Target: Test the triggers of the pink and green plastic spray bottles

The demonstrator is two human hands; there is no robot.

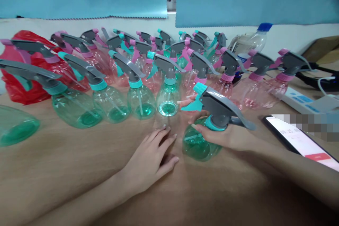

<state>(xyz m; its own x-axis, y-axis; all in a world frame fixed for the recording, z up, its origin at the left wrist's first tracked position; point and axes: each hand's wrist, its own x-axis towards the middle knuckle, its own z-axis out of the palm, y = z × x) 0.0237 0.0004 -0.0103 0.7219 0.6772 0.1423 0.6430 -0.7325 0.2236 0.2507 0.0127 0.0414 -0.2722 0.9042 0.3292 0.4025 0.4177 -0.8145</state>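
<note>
My right hand (212, 132) is wrapped round the neck of a green spray bottle (197, 146) with a grey and turquoise trigger head. The bottle is slightly tilted, its nozzle pointing left, and I cannot tell whether its base touches the table. Just left of it, my left hand (152, 157) rests on the wooden table (106, 169), fingers stretched out and holding nothing. Beyond my fingertips stands another green spray bottle (168, 102), in line with several alike. A green bottle body (18, 125) is cut off at the left edge.
Pink spray bottles (277, 84) stand in the row's right part, with more pink and green ones behind. A red plastic bag (29, 91) lies at the left. On the right are a phone (299, 139), a white power strip (302, 100) and a clear bottle with a blue cap (258, 39).
</note>
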